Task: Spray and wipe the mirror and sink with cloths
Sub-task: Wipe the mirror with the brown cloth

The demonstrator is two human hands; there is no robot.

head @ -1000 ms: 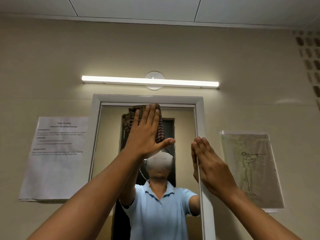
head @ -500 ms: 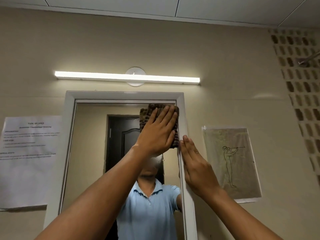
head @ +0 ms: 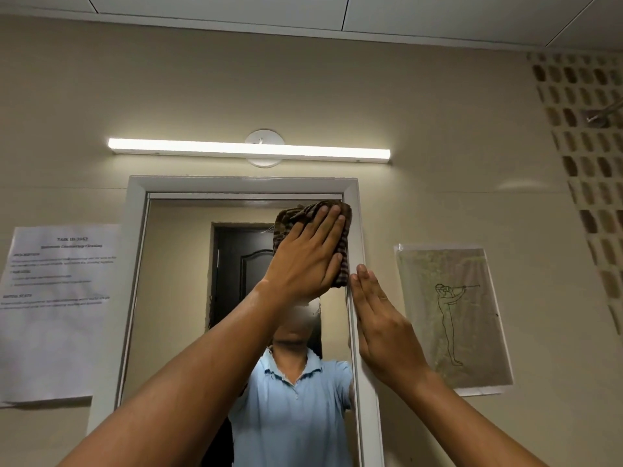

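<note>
A tall mirror (head: 175,298) in a white frame (head: 242,185) hangs on the beige wall. My left hand (head: 306,257) presses a brown striped cloth (head: 286,219) flat against the glass at its top right corner, fingers straight. To its right, my right hand (head: 381,332) rests with straight fingers on the frame's right side, just below the cloth. The sink and any spray bottle are out of view. The glass reflects a person in a light blue shirt and a dark door.
A lit tube lamp (head: 249,150) runs above the mirror. A printed sheet (head: 57,308) is taped to the wall on the left, a line drawing (head: 451,318) on the right. Patterned tiles (head: 586,146) cover the far right wall.
My left hand slid the cloth from the top middle of the glass rightward to the top right corner. My right hand stayed on the frame's right side.
</note>
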